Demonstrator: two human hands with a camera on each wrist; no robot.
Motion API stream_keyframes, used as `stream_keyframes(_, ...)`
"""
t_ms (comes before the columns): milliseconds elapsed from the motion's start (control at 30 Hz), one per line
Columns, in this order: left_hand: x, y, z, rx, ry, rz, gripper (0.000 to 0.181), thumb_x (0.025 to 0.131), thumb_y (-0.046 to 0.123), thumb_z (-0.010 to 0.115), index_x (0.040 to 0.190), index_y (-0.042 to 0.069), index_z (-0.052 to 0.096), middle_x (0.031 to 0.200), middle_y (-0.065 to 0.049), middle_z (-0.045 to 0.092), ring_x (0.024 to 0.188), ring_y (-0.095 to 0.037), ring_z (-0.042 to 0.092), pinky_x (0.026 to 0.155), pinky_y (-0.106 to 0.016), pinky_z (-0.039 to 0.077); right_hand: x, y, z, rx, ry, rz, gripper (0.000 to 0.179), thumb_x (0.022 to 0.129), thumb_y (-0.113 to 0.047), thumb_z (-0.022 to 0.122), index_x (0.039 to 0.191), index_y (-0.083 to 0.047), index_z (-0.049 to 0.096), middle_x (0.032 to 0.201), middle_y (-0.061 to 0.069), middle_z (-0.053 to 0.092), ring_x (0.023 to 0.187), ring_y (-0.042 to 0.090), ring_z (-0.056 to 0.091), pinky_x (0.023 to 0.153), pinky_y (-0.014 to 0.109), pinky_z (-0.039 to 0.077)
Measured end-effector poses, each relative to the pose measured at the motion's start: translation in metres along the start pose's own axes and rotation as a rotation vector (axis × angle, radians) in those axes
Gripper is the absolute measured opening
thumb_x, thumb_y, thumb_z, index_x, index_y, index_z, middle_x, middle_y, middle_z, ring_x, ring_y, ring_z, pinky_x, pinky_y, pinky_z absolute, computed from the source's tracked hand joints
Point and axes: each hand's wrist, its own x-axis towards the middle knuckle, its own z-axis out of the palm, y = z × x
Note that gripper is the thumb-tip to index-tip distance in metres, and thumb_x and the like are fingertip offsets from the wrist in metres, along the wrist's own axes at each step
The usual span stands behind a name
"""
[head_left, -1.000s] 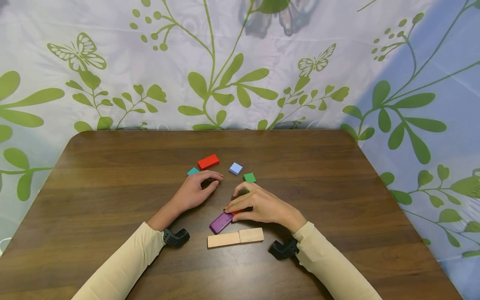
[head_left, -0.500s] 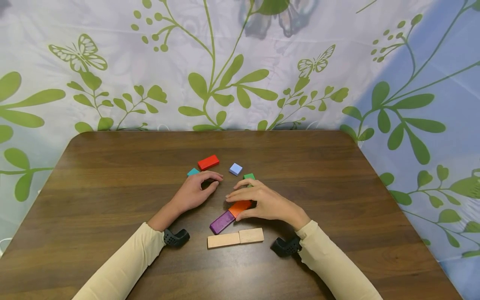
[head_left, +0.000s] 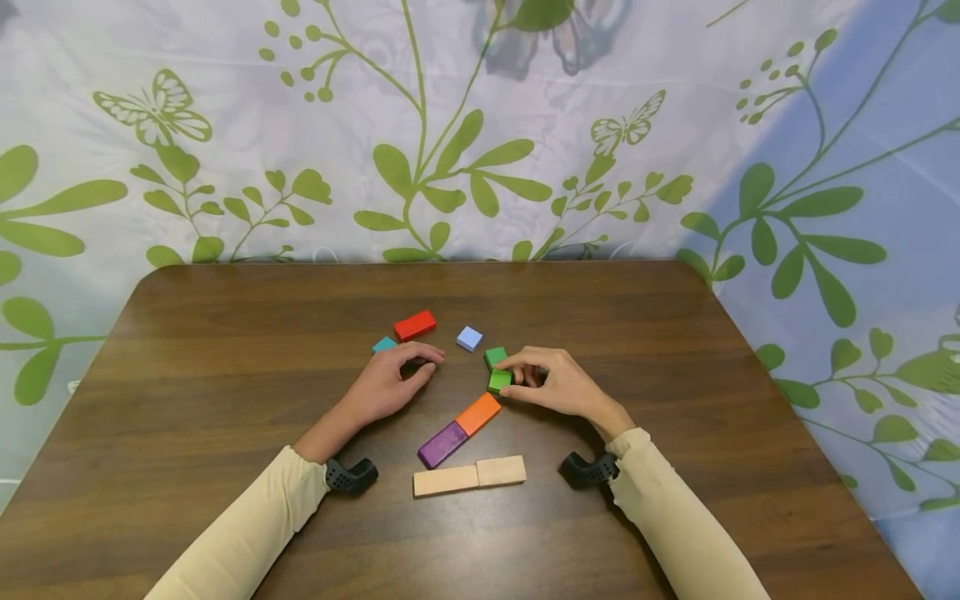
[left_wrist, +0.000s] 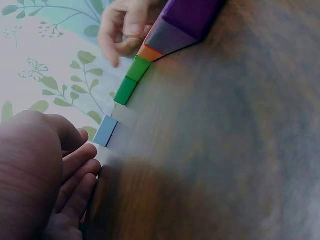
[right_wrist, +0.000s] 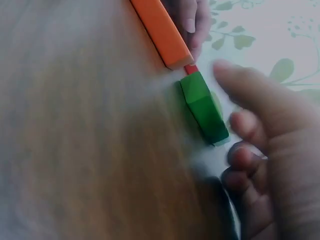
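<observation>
On the table, a light green block (head_left: 500,381) lies end to end with a darker green block (head_left: 497,358). My right hand (head_left: 558,382) is at the light green block, thumb and index finger spread on either side of it; in the right wrist view the thumb (right_wrist: 240,82) stands apart from the green blocks. Just below lies an orange block (head_left: 478,414), its end against a purple block (head_left: 442,443). My left hand (head_left: 390,379) rests on the table with loosely bent fingers, holding nothing. It partly hides a teal block (head_left: 385,344).
Behind the left hand lies a red block (head_left: 415,325), with a light blue block (head_left: 469,338) to its right. Two plain wooden blocks (head_left: 468,477) form a row nearer the front. A patterned cloth (head_left: 450,125) hangs behind the table (head_left: 225,333).
My right hand has let go of the orange block, uncovering it, and has moved back and right to the light green block. The left hand has stayed put.
</observation>
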Motion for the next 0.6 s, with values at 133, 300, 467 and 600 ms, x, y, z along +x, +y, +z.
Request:
stream_keyframes(133,-0.0003,-0.0011,-0.0006,-0.001,0.002,0.0,0.017,0.101,0.01,0.066,0.115,0.01,0.076,0.124,-0.002,0.073,0.122,-0.022,0.066,0.104,-0.047,0.051,0.0006,0.0026,0.0011,-0.013,-0.003,0.006,0.028,0.088,-0.025,0.085,0.114,-0.02,0.077,0.082,-0.009,0.061,0.065,0.007,0.051,0.059,0.023,0.045)
stream_keyframes(300,-0.0002,-0.0009,-0.0011,-0.001,0.0,0.001,0.017,0.101,0.009,0.066,0.115,0.01,0.076,0.124,-0.003,0.073,0.121,-0.023,0.066,0.104,-0.047,0.051,0.001,0.0018,0.0009,-0.021,-0.02,0.025,0.027,0.088,-0.027,0.085,0.114,-0.022,0.079,0.082,-0.011,0.062,0.066,0.007,0.052,0.059,0.023,0.046)
stream_keyframes(467,-0.0002,-0.0019,-0.0001,0.0,-0.004,-0.004,0.017,0.1,0.009,0.066,0.114,0.01,0.076,0.123,-0.002,0.073,0.122,-0.023,0.066,0.105,-0.047,0.051,-0.0001,0.0018,0.0013,-0.004,-0.023,0.039,0.029,0.087,-0.027,0.086,0.115,-0.024,0.079,0.081,-0.012,0.062,0.066,0.007,0.052,0.059,0.023,0.046)
stream_keyframes(600,0.0004,-0.0026,0.0002,0.003,-0.002,0.003,0.016,0.1,0.008,0.066,0.113,0.01,0.076,0.123,-0.003,0.073,0.121,-0.022,0.066,0.104,-0.046,0.051,-0.001,0.003,0.0012,0.03,0.016,0.063,0.029,0.091,-0.025,0.082,0.119,-0.021,0.078,0.082,-0.01,0.064,0.067,0.009,0.055,0.06,0.025,0.048)
